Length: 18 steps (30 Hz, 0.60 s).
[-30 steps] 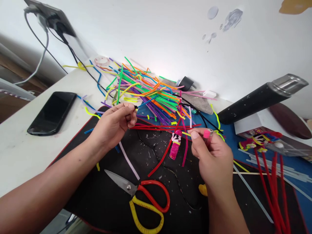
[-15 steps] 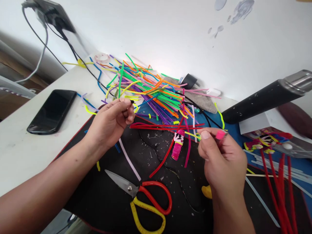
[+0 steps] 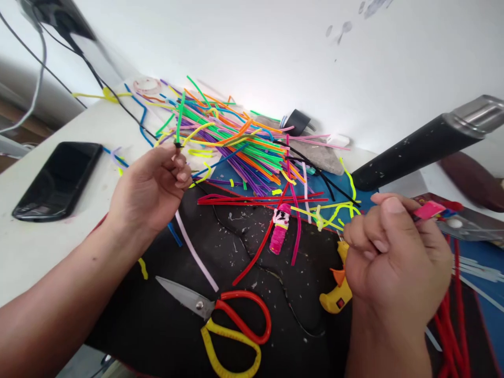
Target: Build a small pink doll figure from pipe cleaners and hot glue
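My left hand (image 3: 155, 184) is raised over the back left of the black mat, thumb and fingers pinching a small black piece (image 3: 178, 145). Closed on something with a flat pink end (image 3: 430, 211) is my right hand (image 3: 397, 252), over the mat's right side; the rest of that thing is hidden in the fist. Between the hands lies a pink and white figure (image 3: 280, 231) of wound pipe cleaners with a black-marked face. Partly behind my right wrist, a yellow glue gun (image 3: 334, 300) with an orange trigger rests on the mat.
Scissors (image 3: 212, 310) with red and yellow handles lie in front. A heap of coloured pipe cleaners (image 3: 236, 136) covers the back. A phone (image 3: 59, 178) lies left, a black flask (image 3: 417, 147) leans at right, and red pipe cleaners (image 3: 452, 325) sit at the lower right.
My right hand has moved right and turned, still gripping the pink-ended thing, and more of the glue gun shows. The left keeps its pinch on the black piece. The view has shifted slightly.
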Each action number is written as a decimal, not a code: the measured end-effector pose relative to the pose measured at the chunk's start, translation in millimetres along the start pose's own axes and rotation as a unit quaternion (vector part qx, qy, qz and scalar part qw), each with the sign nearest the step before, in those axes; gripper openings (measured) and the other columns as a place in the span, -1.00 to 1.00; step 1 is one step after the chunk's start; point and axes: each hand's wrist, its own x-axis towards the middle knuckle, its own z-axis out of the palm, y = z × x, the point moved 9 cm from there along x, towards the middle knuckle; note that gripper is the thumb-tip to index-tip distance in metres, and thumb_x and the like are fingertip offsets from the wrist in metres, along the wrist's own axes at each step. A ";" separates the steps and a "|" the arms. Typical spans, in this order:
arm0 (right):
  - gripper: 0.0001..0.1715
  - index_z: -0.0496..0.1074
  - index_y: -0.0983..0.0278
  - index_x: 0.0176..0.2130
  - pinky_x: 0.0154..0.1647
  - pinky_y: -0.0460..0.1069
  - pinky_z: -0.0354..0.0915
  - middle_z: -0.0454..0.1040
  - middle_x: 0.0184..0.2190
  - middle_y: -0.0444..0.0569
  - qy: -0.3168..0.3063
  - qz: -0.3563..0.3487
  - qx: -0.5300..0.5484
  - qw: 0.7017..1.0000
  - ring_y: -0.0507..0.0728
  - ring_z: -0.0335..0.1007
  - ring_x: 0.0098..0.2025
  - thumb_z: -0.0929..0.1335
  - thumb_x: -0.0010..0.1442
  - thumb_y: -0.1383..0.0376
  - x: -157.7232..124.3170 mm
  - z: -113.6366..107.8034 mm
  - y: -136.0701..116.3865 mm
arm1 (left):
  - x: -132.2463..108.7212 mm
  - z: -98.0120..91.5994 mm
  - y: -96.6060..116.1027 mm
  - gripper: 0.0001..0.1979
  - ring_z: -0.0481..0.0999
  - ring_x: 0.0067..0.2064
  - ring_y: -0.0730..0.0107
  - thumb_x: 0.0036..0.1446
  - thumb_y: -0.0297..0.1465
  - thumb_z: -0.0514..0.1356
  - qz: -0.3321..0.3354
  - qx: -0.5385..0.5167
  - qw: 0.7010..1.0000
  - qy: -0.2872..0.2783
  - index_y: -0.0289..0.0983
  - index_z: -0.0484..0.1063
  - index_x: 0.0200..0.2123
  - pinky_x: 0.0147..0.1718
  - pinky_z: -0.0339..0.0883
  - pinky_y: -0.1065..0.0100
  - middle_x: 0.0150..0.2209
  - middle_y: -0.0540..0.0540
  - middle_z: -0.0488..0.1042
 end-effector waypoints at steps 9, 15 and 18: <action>-0.90 0.56 0.25 -0.24 -0.61 -0.07 -0.12 0.06 -0.62 -0.32 -0.056 0.004 -0.053 0.997 -0.04 -0.11 -0.62 0.47 0.33 0.26 -3.2 7.2 12.2 | -7.8 8.4 -16.7 -0.84 0.29 -0.51 0.57 0.12 -0.51 0.32 -0.038 0.046 0.997 -0.039 -0.31 0.44 -0.48 -0.55 0.21 0.49 -0.49 0.04 0.34; -0.88 0.60 0.23 -0.20 -0.61 -0.07 -0.10 0.06 -0.59 -0.31 -0.111 0.033 -0.051 0.992 -0.05 -0.06 -0.61 0.46 0.38 0.24 -11.9 14.9 28.5 | -18.3 17.2 -30.1 -0.86 0.35 -0.51 0.51 0.09 -0.40 0.41 -0.034 0.121 0.987 -0.098 -0.27 0.51 -0.42 -0.55 0.17 0.47 -0.51 0.02 0.42; -0.86 0.60 0.23 -0.19 -0.62 -0.09 -0.07 0.11 -0.60 -0.30 -0.145 0.063 -0.054 0.986 -0.05 -0.03 -0.61 0.47 0.37 0.20 -17.6 21.0 38.8 | -26.5 25.6 -34.1 -0.85 0.35 -0.52 0.48 0.10 -0.35 0.43 -0.031 0.160 0.977 -0.137 -0.27 0.54 -0.38 -0.53 0.17 0.45 -0.54 0.01 0.43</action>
